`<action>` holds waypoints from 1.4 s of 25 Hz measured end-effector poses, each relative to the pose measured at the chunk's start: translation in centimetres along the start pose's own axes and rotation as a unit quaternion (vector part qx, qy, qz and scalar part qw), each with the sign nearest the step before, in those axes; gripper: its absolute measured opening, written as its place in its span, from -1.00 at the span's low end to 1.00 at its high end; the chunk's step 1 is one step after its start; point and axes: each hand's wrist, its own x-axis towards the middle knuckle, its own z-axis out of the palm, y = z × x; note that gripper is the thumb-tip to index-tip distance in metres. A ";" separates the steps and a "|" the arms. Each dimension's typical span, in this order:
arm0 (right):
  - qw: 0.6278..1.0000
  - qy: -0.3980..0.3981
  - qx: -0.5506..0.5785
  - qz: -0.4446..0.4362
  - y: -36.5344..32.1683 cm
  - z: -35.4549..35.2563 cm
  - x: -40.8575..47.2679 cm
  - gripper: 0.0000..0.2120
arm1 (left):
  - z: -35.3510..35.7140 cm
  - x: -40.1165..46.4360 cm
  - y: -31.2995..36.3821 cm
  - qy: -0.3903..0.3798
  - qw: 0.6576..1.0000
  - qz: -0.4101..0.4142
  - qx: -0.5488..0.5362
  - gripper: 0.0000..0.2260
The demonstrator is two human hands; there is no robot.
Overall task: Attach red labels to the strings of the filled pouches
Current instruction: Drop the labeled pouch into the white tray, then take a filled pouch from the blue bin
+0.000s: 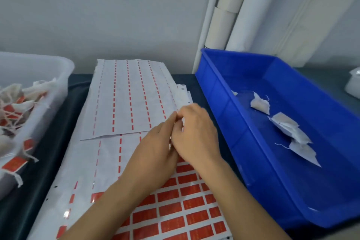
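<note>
- Meeting over the middle of the worktop (58, 142), the left hand (153, 154) and right hand (194, 134) touch fingertip to fingertip.
- Left hand: fingers (167, 122) stretched forward and pressed together against the right hand's; what sits between them is hidden, so cannot tell whether they pinch anything.
- Right hand: fingers (185, 115) curled inward toward the left fingertips, back of the hand up; a sliver of white shows at the tips, too small to name. Cannot tell if it is held.
- Directly under both forearms lies the label sheet (185, 212), with red labels (176, 208) in rows on its near right part; the far and left parts are stripped, showing only thin red dashes.
- A second, stripped backing sheet (128, 99) lies on top of the first at the far end, slightly skewed; more sheet edges stick out beneath its right side.
- Blue bin (243, 142) at right, just beside the sheets; unlabeled pouches (288, 126) lie loose on its floor, a few of them, white with short strings.
- Clear tub (58, 76) at left holds a heap of finished pouches (21, 101) with red labels on tangled strings; some hang over its near rim.
- White paper rolls (224, 25) lean against the wall behind the blue bin.
</note>
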 end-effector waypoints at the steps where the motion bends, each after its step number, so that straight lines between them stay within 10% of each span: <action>1: 0.999 0.026 -0.019 0.001 0.3 -1.1 0.7 -0.94 | 0.5 -0.1 0.6 -0.008 1.000 0.006 -0.020 -0.47; 6: 0.984 0.098 -0.111 0.101 5.0 -7.4 5.8 -0.92 | 2.8 -0.7 1.6 -0.105 0.994 0.018 0.024 -0.37; 11: 0.945 -0.138 -0.016 0.295 10.5 -9.9 9.6 -0.86 | 4.2 -1.4 1.3 -0.123 0.991 0.010 0.043 -0.44; 15: 0.876 -0.218 0.153 0.402 12.2 -8.6 8.5 -0.41 | 4.7 -1.6 0.8 -0.127 0.990 -0.006 0.057 -0.48; 17: 0.869 -0.225 0.177 0.405 13.0 -8.2 8.4 -0.37 | 4.8 -1.6 0.7 -0.127 0.990 -0.008 0.060 -0.49; 21: 0.881 -0.233 0.132 0.390 14.1 -8.3 8.4 -0.94 | 4.8 -1.7 0.7 -0.134 0.989 -0.010 0.063 -0.50; 28: 0.904 -0.191 0.115 0.366 12.7 -9.4 9.1 -0.58 | 4.5 -1.7 0.7 -0.138 0.989 -0.004 0.060 -0.51; 35: 0.963 -0.079 -0.069 0.248 10.8 -10.5 9.1 -0.70 | 4.0 -1.7 1.1 -0.144 0.989 -0.003 0.045 -0.52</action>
